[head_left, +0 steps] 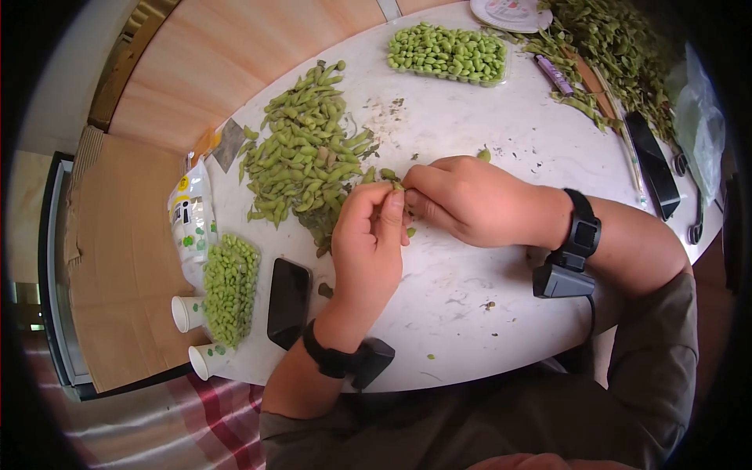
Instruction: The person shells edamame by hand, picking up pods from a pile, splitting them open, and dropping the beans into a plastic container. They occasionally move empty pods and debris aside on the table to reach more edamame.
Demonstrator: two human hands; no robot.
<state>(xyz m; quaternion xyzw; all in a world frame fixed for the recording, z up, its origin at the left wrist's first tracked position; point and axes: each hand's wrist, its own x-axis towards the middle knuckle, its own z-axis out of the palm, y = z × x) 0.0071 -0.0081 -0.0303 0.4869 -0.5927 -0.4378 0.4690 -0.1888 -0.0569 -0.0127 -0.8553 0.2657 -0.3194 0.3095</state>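
Observation:
My left hand (pixel 371 227) and my right hand (pixel 462 201) meet over the middle of the white table (pixel 439 329). Their closed fingertips pinch a green soybean pod (pixel 397 186), mostly covered by the fingers. Just beyond and left of my left hand spreads a heap of unshelled soybean pods (pixel 305 145). A clear tray of shelled green beans (pixel 446 55) stands at the back. Another tray of shelled beans (pixel 232 290) is at the left edge. One loose pod (pixel 484 154) lies behind my right hand.
A black phone (pixel 289 302), two paper cups (pixel 188 313) and a white packet (pixel 191 215) lie left, by a cardboard box (pixel 129 258). Stripped leafy stalks (pixel 615 55), a purple tube (pixel 554 74), a black case (pixel 652 164) and a plastic bag (pixel 701 125) occupy the right.

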